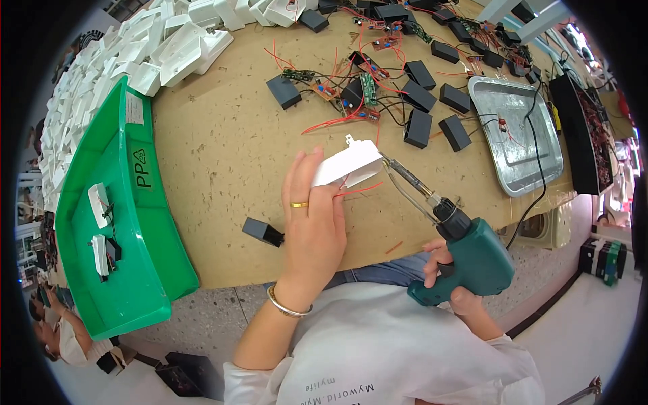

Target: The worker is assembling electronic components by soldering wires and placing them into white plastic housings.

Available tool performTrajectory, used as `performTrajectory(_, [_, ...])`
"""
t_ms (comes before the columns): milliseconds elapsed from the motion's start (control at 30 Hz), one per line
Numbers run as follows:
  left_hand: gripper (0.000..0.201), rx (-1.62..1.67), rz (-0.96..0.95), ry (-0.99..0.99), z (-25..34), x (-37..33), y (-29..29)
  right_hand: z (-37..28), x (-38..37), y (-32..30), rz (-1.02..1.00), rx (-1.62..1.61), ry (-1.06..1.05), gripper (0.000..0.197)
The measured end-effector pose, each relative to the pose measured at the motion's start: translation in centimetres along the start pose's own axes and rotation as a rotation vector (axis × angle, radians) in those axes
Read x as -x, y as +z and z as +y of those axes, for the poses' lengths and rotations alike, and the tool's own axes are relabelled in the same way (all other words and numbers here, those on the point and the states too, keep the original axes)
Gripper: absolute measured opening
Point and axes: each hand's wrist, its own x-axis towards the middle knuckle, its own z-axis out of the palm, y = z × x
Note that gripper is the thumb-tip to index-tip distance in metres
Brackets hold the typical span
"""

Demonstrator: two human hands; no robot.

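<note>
My left hand [312, 209] grips a white plastic plug housing [352, 164], tilted above the table, with metal prongs at its far end. Thin red wires [361, 190] come out of the housing beside my fingertips. In my right hand [439, 265] is a dark green pistol-shaped soldering gun [480, 256], its fingers wrapped round the handle. The gun's thin tip, with a feed tube alongside, points at the right end of the housing; I cannot tell whether they touch. On the table by my left wrist lies a small black box [262, 231].
A green plastic bin [152, 202] at the left holds a few white housings with black parts. White shells [88, 101] are heaped at the far left. Black boxes wired to circuit boards [368, 88] spread across the back. A metal tray [520, 175] and a black box [582, 145] stand right.
</note>
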Motion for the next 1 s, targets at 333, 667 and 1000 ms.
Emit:
performTrajectory(333, [0.020,-0.015,-0.075,0.178,-1.2,-0.8,-1.2,-0.3,-0.3,1.0,0.150,0.012,-0.022,0.061])
performTrajectory(667, [0.013,-0.084,0.009,0.167,-1.0,-0.8,-0.6,0.7,0.8,0.0,-0.059,0.275,0.040,0.065])
performTrajectory(1000, [0.016,-0.085,-0.020,0.176,-0.9,-0.7,-0.8,1.0,0.0,0.8,0.062,0.423,-0.045,0.056])
